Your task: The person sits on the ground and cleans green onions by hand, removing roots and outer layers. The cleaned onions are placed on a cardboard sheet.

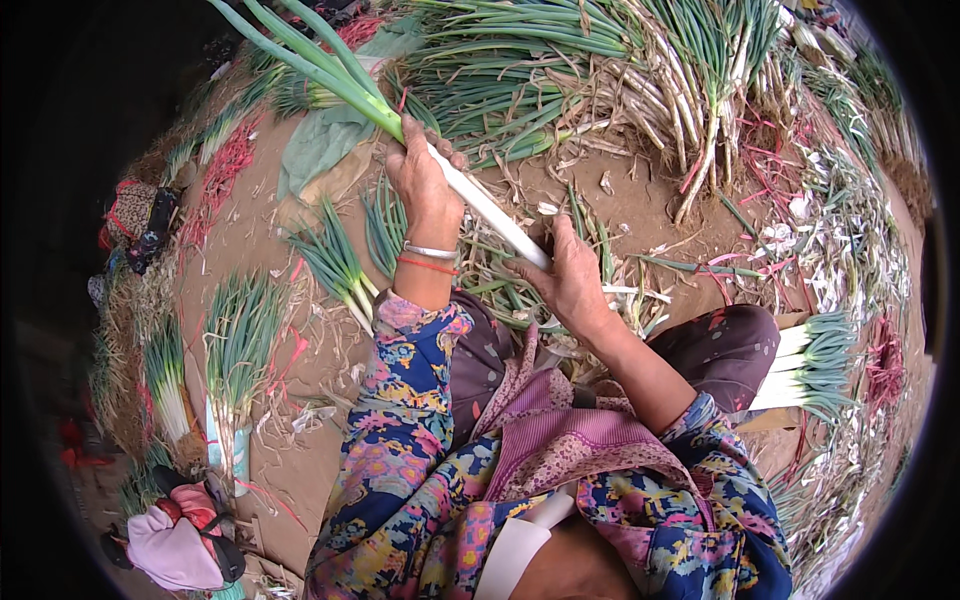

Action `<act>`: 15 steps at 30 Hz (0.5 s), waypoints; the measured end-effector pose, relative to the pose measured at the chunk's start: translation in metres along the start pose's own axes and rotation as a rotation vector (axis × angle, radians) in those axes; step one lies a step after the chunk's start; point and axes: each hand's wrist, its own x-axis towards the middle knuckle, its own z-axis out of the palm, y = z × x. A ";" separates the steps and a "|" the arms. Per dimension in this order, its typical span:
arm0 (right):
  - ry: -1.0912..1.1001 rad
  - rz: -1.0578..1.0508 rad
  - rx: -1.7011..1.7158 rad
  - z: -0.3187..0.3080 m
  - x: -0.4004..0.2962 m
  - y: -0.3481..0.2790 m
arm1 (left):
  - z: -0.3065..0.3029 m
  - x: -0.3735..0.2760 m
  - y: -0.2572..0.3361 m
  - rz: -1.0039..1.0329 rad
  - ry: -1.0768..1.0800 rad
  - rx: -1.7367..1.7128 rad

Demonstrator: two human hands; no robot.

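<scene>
A large green onion with a clean white stalk [491, 206] slants across the view, its green leaves pointing to the upper left. My left hand [426, 169] is closed around it where the green meets the white. At the stalk's lower end is my right hand [562, 277], thumb and fingers around the root end. Beneath the stalk lies a litter of peeled leaves and skins [502, 277]. A few green onions [341, 270] rest on the ground beside my left forearm.
Unpeeled green onions with dry skins and roots [645, 82] are heaped ahead. Clean white-stalked onions [802, 364] lie beyond my right knee. An upright bundle [240, 345] is at the left. Red ties [225, 176], a green cloth [322, 146] and scattered skins [847, 232] cover parts of the ground.
</scene>
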 end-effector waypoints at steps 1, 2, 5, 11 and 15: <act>-0.010 0.042 0.032 -0.004 -0.001 0.000 | -0.002 0.000 0.000 0.007 -0.016 -0.028; -0.019 0.085 0.064 -0.007 -0.002 0.001 | -0.005 0.000 0.000 0.014 -0.032 -0.057; 0.075 0.079 0.270 -0.011 -0.004 0.011 | -0.007 0.001 -0.008 -0.008 -0.063 -0.109; 0.076 -0.026 -0.104 -0.028 -0.001 0.009 | -0.008 0.003 -0.008 -0.012 -0.051 -0.085; 0.135 -0.159 -0.223 -0.029 -0.004 -0.001 | -0.005 0.002 -0.008 0.023 -0.038 -0.051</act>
